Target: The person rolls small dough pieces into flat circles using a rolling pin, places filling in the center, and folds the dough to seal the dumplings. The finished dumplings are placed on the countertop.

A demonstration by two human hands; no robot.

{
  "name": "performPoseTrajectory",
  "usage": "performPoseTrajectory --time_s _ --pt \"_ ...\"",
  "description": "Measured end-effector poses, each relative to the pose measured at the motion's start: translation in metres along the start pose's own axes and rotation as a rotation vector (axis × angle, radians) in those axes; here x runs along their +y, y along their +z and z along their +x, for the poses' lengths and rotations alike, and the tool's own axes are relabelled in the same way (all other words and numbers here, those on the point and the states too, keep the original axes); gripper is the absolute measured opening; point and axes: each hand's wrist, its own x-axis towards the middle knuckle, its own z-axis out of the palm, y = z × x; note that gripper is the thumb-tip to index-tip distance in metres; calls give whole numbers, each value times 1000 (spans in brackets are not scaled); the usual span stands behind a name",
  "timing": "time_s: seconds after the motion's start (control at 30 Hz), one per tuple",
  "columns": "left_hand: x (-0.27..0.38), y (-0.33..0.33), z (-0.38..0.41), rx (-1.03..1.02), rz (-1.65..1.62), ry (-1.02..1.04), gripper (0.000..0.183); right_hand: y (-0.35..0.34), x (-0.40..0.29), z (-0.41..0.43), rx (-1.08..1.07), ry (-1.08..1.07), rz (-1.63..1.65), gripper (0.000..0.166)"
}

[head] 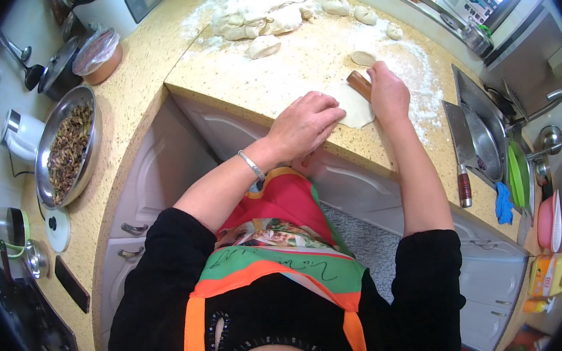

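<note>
A flat round of rolled dough (pixel 358 113) lies near the front edge of the speckled counter. My left hand (pixel 309 122) has its fingertips at the left edge of this round; the thumb's grip is hidden. Grasped in my right hand (pixel 389 92) is a short brown wooden rolling pin (pixel 358 85), over the upper right part of the dough. Just beyond the pin sits a small flattened dough piece (pixel 364 58). Farther back are a large floured dough mass (pixel 263 14), a cut dough piece (pixel 264 46) before it, and small dough lumps (pixel 335 5) (pixel 365 15) (pixel 394 31).
At the left stands a steel bowl of chopped filling (pixel 68 150), near a plastic-covered tub (pixel 98 56). A cleaver (pixel 460 134) lies at the right by the sink (pixel 464 89), with a blue cloth (pixel 503 203) nearby. White flour (pixel 417 77) is spread over the counter.
</note>
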Motion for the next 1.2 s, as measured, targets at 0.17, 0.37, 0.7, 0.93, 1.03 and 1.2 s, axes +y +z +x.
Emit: performPoseTrajectory --time_s 0.17,0.37,0.7,0.93,1.03,1.2 --pt "-6 1 -3 0 3 4 17 -3 25 -12 35 -452 120 35" --pt "-4 -1 -6 3 61 19 18 -15 14 -7 75 -296 142 33" --pt "1 -4 -6 -9 61 6 22 15 -25 -4 88 -553 51 24" --pt "-1 -5 -4 -24 38 -34 17 19 -44 45 -107 -167 166 26" --pt "1 -5 -2 17 10 -85 16 21 -35 39 -46 -445 172 31" --pt "-2 -2 0 9 16 -40 15 15 -26 44 -133 -338 149 41"
